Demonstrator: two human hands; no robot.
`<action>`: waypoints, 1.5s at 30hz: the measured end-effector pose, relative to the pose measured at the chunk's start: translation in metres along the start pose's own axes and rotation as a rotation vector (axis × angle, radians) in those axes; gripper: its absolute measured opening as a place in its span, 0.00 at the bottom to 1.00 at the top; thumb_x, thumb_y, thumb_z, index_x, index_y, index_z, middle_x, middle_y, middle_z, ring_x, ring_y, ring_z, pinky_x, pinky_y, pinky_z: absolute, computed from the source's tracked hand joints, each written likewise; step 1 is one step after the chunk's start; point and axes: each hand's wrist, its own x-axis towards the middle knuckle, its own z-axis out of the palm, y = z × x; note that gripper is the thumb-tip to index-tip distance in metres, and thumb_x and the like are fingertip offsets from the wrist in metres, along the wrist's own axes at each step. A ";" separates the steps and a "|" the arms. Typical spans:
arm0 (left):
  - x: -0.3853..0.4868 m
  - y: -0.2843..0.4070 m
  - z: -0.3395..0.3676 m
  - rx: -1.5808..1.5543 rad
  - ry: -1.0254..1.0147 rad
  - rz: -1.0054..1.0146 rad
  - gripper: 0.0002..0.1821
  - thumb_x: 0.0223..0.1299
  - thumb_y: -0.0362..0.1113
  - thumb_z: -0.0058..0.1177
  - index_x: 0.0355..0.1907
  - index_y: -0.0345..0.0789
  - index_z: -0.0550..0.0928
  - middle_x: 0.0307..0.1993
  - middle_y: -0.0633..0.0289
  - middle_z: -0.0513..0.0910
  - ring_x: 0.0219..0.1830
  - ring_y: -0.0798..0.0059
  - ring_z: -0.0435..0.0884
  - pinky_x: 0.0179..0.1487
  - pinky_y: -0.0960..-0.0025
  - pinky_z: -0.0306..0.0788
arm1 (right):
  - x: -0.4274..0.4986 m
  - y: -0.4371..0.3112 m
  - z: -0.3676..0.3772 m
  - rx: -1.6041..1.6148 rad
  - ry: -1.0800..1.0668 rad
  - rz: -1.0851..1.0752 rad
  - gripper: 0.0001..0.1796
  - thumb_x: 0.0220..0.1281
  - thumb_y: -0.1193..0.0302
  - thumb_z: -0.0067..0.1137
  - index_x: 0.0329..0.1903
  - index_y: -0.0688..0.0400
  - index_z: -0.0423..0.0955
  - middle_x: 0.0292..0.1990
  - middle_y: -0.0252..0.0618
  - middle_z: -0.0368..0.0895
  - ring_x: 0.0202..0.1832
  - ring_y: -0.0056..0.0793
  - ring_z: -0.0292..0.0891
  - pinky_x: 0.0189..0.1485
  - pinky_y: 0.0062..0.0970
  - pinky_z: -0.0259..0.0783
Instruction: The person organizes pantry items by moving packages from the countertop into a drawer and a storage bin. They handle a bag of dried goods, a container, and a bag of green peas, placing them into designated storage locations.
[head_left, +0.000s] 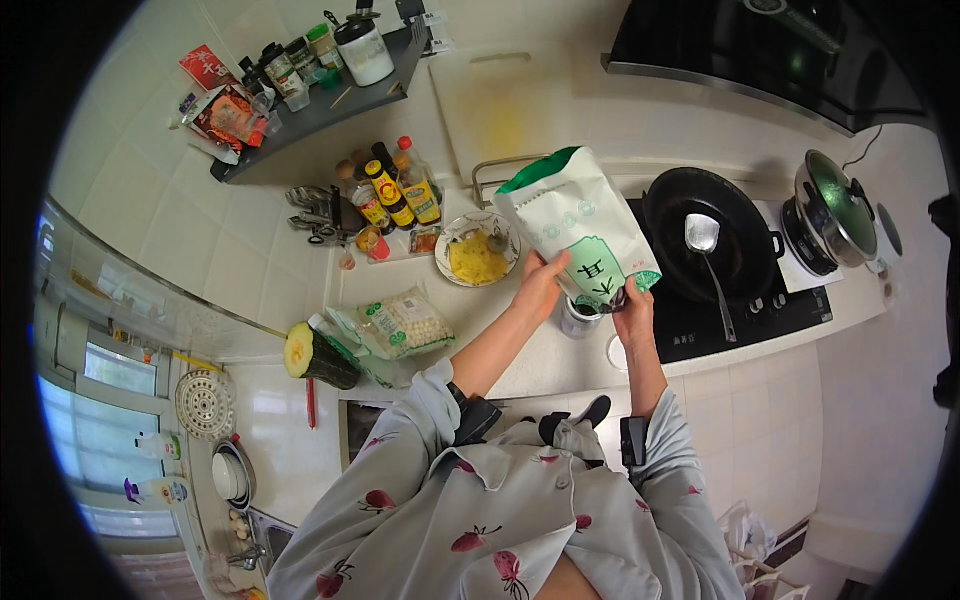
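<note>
A white and green food pouch (574, 225) is held tilted over the counter, its lower corner at the mouth of a jar (580, 322). My left hand (538, 285) grips the pouch's left side, thumb on its front. Near that lower corner, my right hand (636, 311) pinches the pouch; dark pieces show by its fingers. The pouch hides part of the jar's mouth. A round white lid (617, 352) lies right of the jar. Left of the pouch, a patterned plate (444, 264) holds yellow food that looks like cooked egg.
A black wok (667, 225) with a metal spatula (703, 234) sits on the black cooktop (690, 330). Further right stands a lidded pot (836, 210). Sauce bottles (390, 195), a bag of pale round pieces (409, 322) and a cut green squash (322, 358) are at the left.
</note>
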 end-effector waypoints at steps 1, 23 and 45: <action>0.000 -0.001 -0.001 0.002 0.027 -0.026 0.34 0.62 0.34 0.54 0.67 0.46 0.54 0.67 0.66 0.60 0.68 0.68 0.57 0.66 0.45 0.52 | 0.000 0.000 -0.001 -0.012 0.051 0.023 0.25 0.65 0.67 0.54 0.61 0.63 0.63 0.57 0.38 0.72 0.58 0.34 0.69 0.62 0.37 0.64; 0.001 0.002 0.008 0.076 0.042 0.003 0.35 0.59 0.32 0.57 0.66 0.40 0.56 0.65 0.63 0.63 0.67 0.68 0.58 0.68 0.51 0.49 | -0.003 0.002 0.002 0.064 0.076 -0.007 0.20 0.65 0.69 0.55 0.57 0.64 0.67 0.52 0.39 0.76 0.53 0.32 0.73 0.58 0.35 0.69; -0.010 0.013 0.029 0.073 0.056 0.094 0.36 0.56 0.29 0.59 0.64 0.35 0.57 0.62 0.60 0.65 0.65 0.69 0.60 0.69 0.64 0.49 | -0.001 -0.002 0.010 0.064 0.055 0.021 0.21 0.65 0.69 0.54 0.58 0.64 0.66 0.53 0.40 0.75 0.55 0.33 0.72 0.60 0.37 0.68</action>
